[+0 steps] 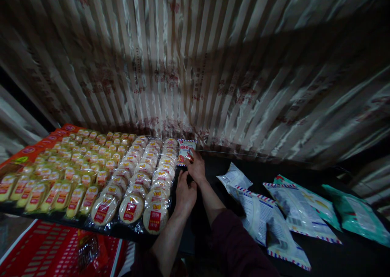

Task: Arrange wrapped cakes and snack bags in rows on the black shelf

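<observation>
A small white snack bag (pixel 184 152) with a striped edge and red print stands at the back of the black shelf, beside the last row of round packets. My right hand (pixel 196 167) grips its lower right side, thumb and fingers on the wrapper. Just in front of it, my left hand (pixel 185 192) is open, its fingers apart and nothing in them. The left fingertips are close to the rows of round, clear-wrapped crackers (pixel 157 210) with red labels; whether they touch is hard to tell.
Yellow-wrapped cakes (pixel 73 202) fill the shelf's left side, before an orange box flap (pixel 29 149). Several white striped bags (pixel 256 216) and two green bags (pixel 361 214) lie on the right. A red basket (pixel 42 248) sits below, and a striped plastic sheet (pixel 183 66) hangs behind.
</observation>
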{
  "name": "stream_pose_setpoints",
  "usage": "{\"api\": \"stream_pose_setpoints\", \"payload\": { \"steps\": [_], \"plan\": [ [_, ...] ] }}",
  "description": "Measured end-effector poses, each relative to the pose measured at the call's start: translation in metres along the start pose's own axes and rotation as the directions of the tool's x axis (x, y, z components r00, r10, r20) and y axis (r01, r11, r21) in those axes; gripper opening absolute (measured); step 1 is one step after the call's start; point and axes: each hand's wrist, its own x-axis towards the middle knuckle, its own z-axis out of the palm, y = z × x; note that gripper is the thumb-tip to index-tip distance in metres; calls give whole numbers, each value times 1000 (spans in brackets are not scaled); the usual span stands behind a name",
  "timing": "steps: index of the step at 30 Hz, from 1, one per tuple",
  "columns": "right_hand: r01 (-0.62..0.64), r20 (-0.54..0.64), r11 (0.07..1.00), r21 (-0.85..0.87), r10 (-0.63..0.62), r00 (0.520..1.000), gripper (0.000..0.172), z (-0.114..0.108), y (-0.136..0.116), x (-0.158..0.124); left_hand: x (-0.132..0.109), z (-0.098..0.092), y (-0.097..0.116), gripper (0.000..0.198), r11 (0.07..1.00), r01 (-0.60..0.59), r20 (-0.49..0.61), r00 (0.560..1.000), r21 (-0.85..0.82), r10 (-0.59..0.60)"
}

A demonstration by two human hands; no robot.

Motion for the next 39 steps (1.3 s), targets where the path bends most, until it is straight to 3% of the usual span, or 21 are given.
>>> {"api": "stream_pose_setpoints", "payload": {
  "steps": [5,26,33,39],
  "plan": [
    [1,52,1000,-19,0,999,50,-2,-2,0,1,0,-2,47,1000,2,-2,1000,9,-2],
    [-48,-14,996,-75,47,999,44,-19,-10,-18,-5,-4,1,44,998,-8,22,1000,-62,9],
    [-65,44,997,-45,67,997,28,-46,-31,-42,-25,-11,7,30,999,-53,87,995,10,52],
    [-121,157,992,-25,123,980,27,-95,-63,-83,-70,-18,3,22,987,-160,149,977,22,155]
  ]
}}
